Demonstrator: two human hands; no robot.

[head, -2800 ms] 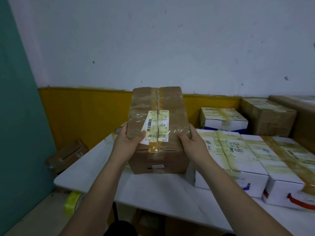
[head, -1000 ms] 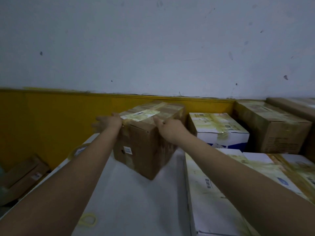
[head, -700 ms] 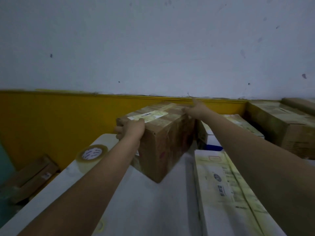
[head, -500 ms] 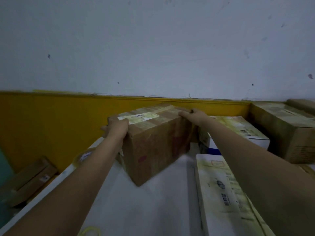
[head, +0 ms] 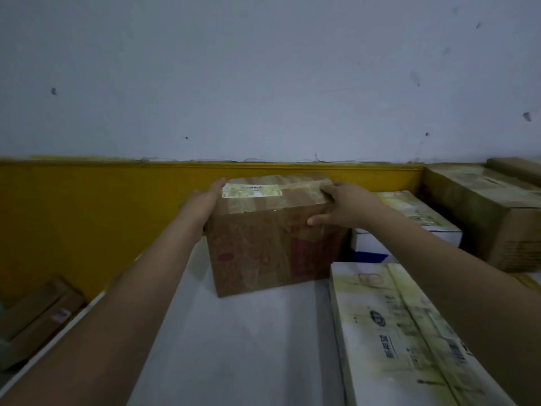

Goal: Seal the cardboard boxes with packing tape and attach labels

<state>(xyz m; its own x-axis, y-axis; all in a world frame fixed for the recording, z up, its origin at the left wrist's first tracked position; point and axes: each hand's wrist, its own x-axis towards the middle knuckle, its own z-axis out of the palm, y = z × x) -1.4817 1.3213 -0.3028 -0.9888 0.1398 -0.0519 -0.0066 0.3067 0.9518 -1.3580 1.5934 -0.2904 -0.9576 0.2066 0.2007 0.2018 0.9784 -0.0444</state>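
A brown cardboard box (head: 263, 250) stands on the white table (head: 234, 347) close to the yellow wall band, its long side facing me. Clear tape covers its top, and a pale label (head: 251, 191) is stuck near the top's left end. My left hand (head: 202, 205) presses flat against the box's left end with straight fingers. At the top right corner my right hand (head: 342, 209) grips the box, fingers over the top edge and thumb on the front face.
A long white taped box (head: 395, 332) lies at the near right. Behind it sits a white and blue box (head: 409, 218), and a large brown box (head: 483, 209) stands at the far right. Flat cardboard (head: 38, 315) lies on the floor at the left.
The brown box went from held in the air to standing on the table near the wall, then turned from cornerwise to face me. My right hand shifted to its top right corner.
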